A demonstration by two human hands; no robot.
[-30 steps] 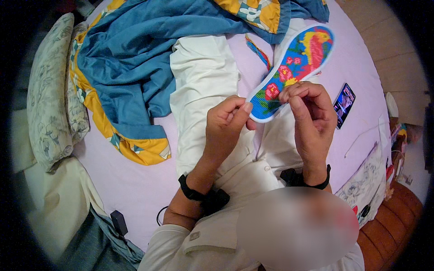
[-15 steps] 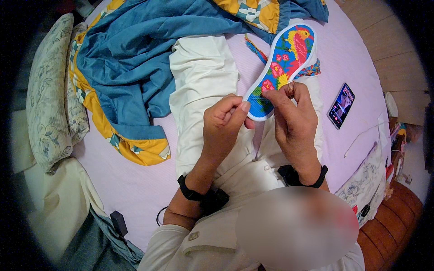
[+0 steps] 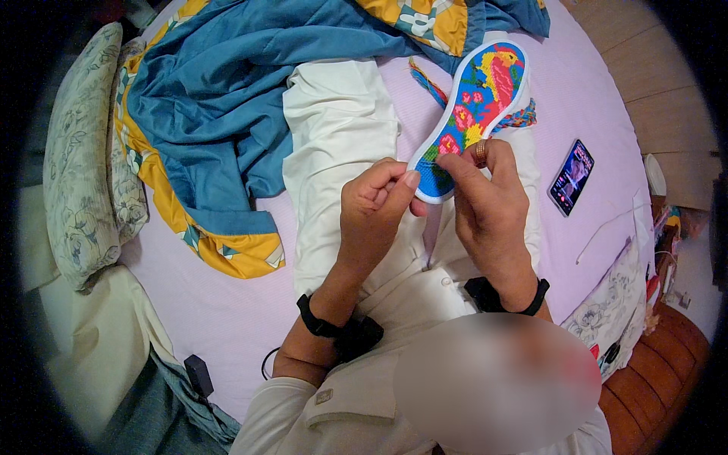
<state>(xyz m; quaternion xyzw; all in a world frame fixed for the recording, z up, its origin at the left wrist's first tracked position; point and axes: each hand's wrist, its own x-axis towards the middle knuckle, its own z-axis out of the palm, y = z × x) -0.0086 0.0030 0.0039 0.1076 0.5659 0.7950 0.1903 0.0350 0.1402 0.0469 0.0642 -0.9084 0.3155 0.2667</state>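
An embroidered insole point(image 3: 470, 114) with a white rim is held up at a slant over my lap, its stitched face showing a red and yellow bird and pink flowers on blue. My left hand point(image 3: 377, 201) pinches its narrow lower end between thumb and fingers. My right hand point(image 3: 493, 193) is closed against the insole's right side, thumb tip on the green and blue stitching. A faint thin line shows by that thumb; what the fingers pinch is too small to tell. A coppery ring-shaped band point(image 3: 481, 154) circles one right finger. Multicoloured threads point(image 3: 522, 116) stick out behind the insole.
A phone point(image 3: 572, 178) with a lit screen lies on the pink bedsheet point(image 3: 588, 98) to the right, near a thin white cable point(image 3: 599, 235). A blue and yellow quilt point(image 3: 212, 114) is heaped at left and far side. Floral pillows point(image 3: 83, 167) stand at the left edge.
My right hand has shifted slightly left and down over the insole's lower part. The insole has tilted a little; my left hand keeps its grip in the same place.
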